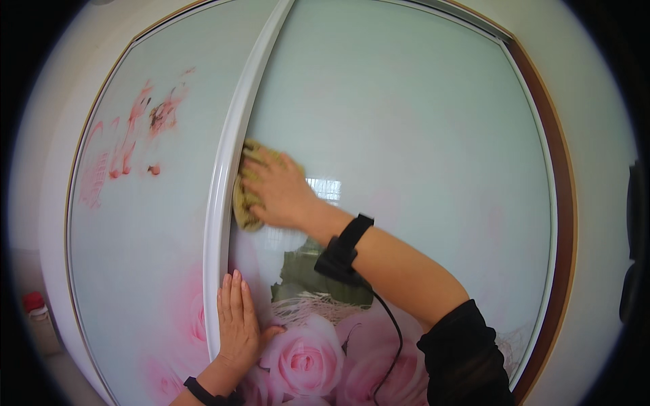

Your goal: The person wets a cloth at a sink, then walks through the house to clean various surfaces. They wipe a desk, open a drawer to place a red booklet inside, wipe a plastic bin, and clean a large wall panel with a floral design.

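Observation:
My right hand (277, 188) presses a yellowish-green cloth (246, 203) flat against the glossy panel of a sliding door (406, 152), right beside the door's white vertical frame (223, 182). The hand looks slightly blurred. Lower down, my left hand (237, 314) rests flat on the edge of that frame and the panel, fingers pointing up, holding nothing. Printed pink roses (304, 358) cover the lower panel. A second door panel (152, 228) with pinkish and dark printed marks stands to the left of the frame.
A brown and metal door frame (563, 218) runs down the right side. A black cable (400, 335) hangs from the black band on my right wrist. At the far lower left is a red object (33, 302). Dark objects (629, 289) show at the right rim.

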The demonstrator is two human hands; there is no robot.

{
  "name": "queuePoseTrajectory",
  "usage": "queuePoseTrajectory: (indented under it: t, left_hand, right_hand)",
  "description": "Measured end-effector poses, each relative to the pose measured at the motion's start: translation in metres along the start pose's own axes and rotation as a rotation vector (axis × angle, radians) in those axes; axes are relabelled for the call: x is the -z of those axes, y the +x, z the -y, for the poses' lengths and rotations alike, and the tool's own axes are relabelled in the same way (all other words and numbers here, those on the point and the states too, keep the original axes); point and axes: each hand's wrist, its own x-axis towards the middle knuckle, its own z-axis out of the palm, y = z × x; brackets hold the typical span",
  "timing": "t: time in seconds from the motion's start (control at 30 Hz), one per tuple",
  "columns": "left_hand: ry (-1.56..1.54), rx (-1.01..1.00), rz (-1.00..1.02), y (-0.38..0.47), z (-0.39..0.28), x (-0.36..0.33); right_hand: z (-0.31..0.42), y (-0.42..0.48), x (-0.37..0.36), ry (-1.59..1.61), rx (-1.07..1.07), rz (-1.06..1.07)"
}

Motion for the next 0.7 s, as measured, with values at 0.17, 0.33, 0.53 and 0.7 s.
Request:
queuePoseTrajectory:
  t: [0.17, 0.33, 0.53, 0.7]
  left_hand:
    - [-0.017, 0.076, -0.089, -0.016, 0.01, 0.022]
    - [0.09, 0.065, 0.071, -0.033, 0.023, 0.035]
    - [0.014, 0.137, 0.157, -0.066, 0.021, 0.037]
    - [-0.174, 0.224, 0.049, -0.072, 0.025, 0.039]
  right_hand:
    - [0.127, -0.12, -0.006, 0.222, 0.364, 0.422]
    - [0.2, -0.257, 0.024, 1.369, 0.216, 0.649]
    - [0.101, -0.224, 0.034, 0.355, 0.332, 0.163]
    - [-0.022, -0.093, 0.064, -0.277, -0.406, 0.013]
